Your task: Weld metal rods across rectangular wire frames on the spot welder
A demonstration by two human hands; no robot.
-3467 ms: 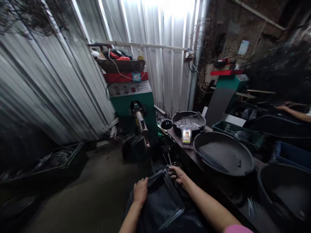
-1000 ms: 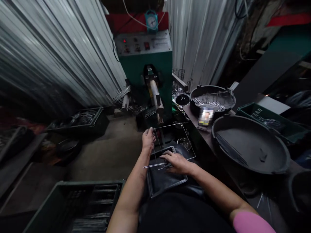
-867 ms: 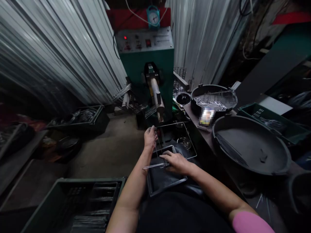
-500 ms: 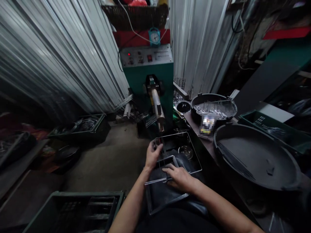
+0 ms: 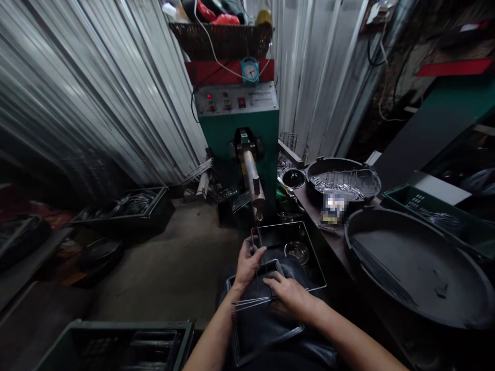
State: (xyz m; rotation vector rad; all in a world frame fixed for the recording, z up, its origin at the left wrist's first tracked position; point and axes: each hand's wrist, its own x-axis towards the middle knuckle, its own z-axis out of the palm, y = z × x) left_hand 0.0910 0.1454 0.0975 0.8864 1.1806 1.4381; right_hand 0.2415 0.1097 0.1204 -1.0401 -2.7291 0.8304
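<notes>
Your left hand (image 5: 248, 264) pinches a rectangular wire frame (image 5: 314, 254) by its left side, fingers narrow, while your right hand (image 5: 293, 296) grips thin metal rods (image 5: 251, 303), the frame sitting above your lap (image 5: 263, 330), before the green machine (image 5: 220, 126).

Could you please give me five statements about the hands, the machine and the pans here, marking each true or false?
1. The left hand holds a rectangular wire frame. True.
2. The right hand wears a glove. False: it is bare and holds thin metal rods.
3. The teal clock is above the control panel. True.
4. The panel's red light is unlit. False: it glows.
5. The larger round pan on the right is full to the rim. False: dark rods lie along one side, with much bare bottom showing.
</notes>
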